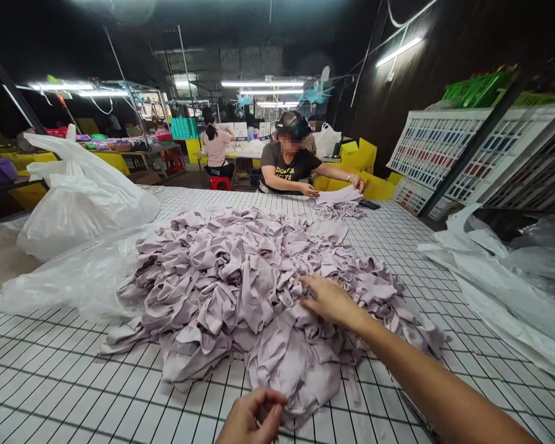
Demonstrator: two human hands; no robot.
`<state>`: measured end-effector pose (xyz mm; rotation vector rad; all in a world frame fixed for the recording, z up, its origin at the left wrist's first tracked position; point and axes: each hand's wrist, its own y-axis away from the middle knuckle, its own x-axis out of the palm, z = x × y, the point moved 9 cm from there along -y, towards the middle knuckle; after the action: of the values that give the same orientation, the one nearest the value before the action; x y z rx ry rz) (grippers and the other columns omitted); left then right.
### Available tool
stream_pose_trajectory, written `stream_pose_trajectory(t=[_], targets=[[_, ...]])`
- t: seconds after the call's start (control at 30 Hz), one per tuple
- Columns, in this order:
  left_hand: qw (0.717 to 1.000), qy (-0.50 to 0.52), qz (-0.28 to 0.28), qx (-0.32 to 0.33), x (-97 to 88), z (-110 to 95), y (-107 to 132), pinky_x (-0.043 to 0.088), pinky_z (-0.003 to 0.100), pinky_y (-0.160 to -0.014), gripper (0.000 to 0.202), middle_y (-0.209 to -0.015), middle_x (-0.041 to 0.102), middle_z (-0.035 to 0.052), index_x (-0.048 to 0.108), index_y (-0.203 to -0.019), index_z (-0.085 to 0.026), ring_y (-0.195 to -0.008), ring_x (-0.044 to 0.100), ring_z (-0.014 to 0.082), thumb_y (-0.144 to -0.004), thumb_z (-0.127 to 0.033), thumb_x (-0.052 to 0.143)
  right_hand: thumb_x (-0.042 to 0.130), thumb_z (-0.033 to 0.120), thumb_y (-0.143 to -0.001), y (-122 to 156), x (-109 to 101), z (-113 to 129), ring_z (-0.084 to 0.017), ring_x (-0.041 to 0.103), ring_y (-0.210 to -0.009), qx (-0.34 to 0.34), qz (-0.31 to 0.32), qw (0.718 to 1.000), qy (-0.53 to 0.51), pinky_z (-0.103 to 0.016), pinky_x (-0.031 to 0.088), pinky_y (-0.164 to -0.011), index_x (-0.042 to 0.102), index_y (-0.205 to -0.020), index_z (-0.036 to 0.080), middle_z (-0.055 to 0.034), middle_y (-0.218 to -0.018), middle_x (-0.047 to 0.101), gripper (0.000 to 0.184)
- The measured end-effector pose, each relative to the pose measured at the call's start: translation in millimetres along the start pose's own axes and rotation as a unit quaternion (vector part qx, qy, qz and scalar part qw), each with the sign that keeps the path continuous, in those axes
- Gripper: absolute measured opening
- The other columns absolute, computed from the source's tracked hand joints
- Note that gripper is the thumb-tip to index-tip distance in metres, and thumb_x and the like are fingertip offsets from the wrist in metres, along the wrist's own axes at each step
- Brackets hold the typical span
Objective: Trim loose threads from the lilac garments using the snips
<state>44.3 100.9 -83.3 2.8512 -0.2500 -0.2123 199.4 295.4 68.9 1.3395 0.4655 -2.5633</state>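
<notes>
A large heap of crumpled pale lilac fabric pieces [240, 290] lies on the white gridded table [50, 382]. My right hand [329, 300] reaches onto the heap's right side, fingers stretched out flat on the cloth. My left hand [252, 419] is at the bottom edge, fingers curled and pinching the near edge of a lilac fabric piece [296, 394] that hangs off the heap.
Across the table a seated person [291, 161] flattens a small stack of lilac pieces [338, 197]. Another person [215, 148] sits further back. White plastic bags [81, 197] lie at the left, more plastic sheeting [499, 277] at the right. Crates [448, 148] lean at the right.
</notes>
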Motion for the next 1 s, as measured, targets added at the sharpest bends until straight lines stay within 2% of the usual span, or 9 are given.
stream_pose_trajectory(t=[0.1,0.2,0.27,0.37,0.47,0.63,0.73,0.83,1.0], targets=[[0.984,-0.134,-0.095,0.069,-18.9,-22.2,-4.1,0.049,0.035,-0.077,0.031,-0.092,0.066,0.0091,0.067,-0.102,-0.020,-0.081,0.062,0.0222,-0.081,-0.041,0.057,0.046,0.022,-0.088,46.3,6.2,-7.4,-0.022,0.060,-0.093,0.039,-0.033,0.999,0.014,-0.036,0.046,-0.080,0.059,-0.106,0.017,-0.0113,-0.103,0.063,0.023],[0.952,-0.166,-0.236,0.102,-43.3,-27.9,-7.7,0.043,0.045,-0.094,0.048,-0.115,0.056,0.0135,0.054,-0.119,-0.018,-0.109,0.055,0.0288,-0.075,-0.035,0.061,0.051,0.028,-0.085,92.9,44.3,-6.9,-0.019,0.062,-0.074,0.046,0.054,0.998,0.000,-0.028,0.046,-0.067,0.061,-0.090,0.019,-0.0040,-0.082,0.066,0.014],[0.955,-0.145,-0.244,0.088,-46.4,-20.1,-16.7,0.043,0.045,-0.094,0.051,-0.111,0.057,0.0121,0.051,-0.120,-0.016,-0.109,0.055,0.0282,-0.073,-0.033,0.063,0.062,0.027,-0.076,123.3,75.0,-5.9,-0.018,0.061,-0.068,0.048,0.117,0.992,-0.003,-0.026,0.043,-0.062,0.062,-0.086,0.021,-0.0008,-0.075,0.066,0.012],[0.976,-0.096,-0.191,0.035,-43.4,-5.3,-30.9,0.048,0.034,-0.073,0.034,-0.074,0.056,-0.0002,0.059,-0.097,-0.017,-0.077,0.059,0.0213,-0.066,-0.029,0.068,0.055,0.021,-0.079,154.2,94.2,-15.4,-0.018,0.060,-0.068,0.078,0.147,0.986,0.003,-0.026,0.040,-0.062,0.062,-0.083,0.020,-0.0022,-0.074,0.066,0.008],[0.986,-0.046,-0.162,0.008,-45.1,-0.2,-32.7,0.040,0.023,-0.051,0.024,-0.053,0.043,-0.0082,0.056,-0.075,-0.017,-0.051,0.049,0.0125,-0.062,-0.032,0.069,0.049,0.022,-0.081,168.4,83.4,-29.8,-0.015,0.057,-0.063,0.106,0.161,0.981,-0.019,-0.024,0.038,-0.059,0.059,-0.076,0.020,0.0006,-0.066,0.062,0.011],[0.982,0.017,-0.187,0.018,-58.1,0.1,-18.0,0.038,0.020,-0.045,0.032,-0.056,0.048,-0.0066,0.052,-0.074,-0.017,-0.046,0.046,0.0092,-0.066,-0.046,0.063,0.056,0.017,-0.066,184.0,47.4,-53.9,-0.014,0.049,-0.054,0.163,0.151,0.973,-0.058,-0.023,0.030,-0.052,0.056,-0.061,0.021,0.0048,-0.054,0.055,0.006],[0.971,0.019,-0.235,0.035,-70.6,0.2,-5.4,0.041,0.022,-0.047,0.033,-0.060,0.051,-0.0044,0.050,-0.074,-0.018,-0.050,0.049,0.0107,-0.069,-0.048,0.060,0.056,0.016,-0.061,188.5,27.7,-67.6,-0.013,0.044,-0.052,0.204,0.083,0.972,-0.086,-0.023,0.027,-0.051,0.052,-0.056,0.021,0.0048,-0.054,0.052,0.008],[0.956,-0.012,-0.286,0.060,-81.3,-5.0,7.8,0.042,0.024,-0.051,0.026,-0.064,0.053,-0.0029,0.052,-0.076,-0.018,-0.053,0.049,0.0129,-0.071,-0.042,0.060,0.060,0.026,-0.065,188.1,12.0,-71.8,-0.012,0.045,-0.055,0.223,-0.014,0.960,-0.168,-0.024,0.033,-0.053,0.050,-0.062,0.021,0.0031,-0.062,0.054,0.011],[0.922,-0.069,-0.354,0.138,-84.6,-34.5,24.7,0.045,0.030,-0.069,0.012,-0.081,0.055,0.0019,0.057,-0.076,-0.019,-0.076,0.053,0.0183,-0.069,-0.027,0.062,0.063,0.052,-0.067,179.9,-1.0,-57.2,-0.016,0.056,-0.063,0.206,-0.136,0.896,-0.368,-0.030,0.048,-0.061,0.047,-0.077,0.023,0.0020,-0.067,0.056,0.035]])
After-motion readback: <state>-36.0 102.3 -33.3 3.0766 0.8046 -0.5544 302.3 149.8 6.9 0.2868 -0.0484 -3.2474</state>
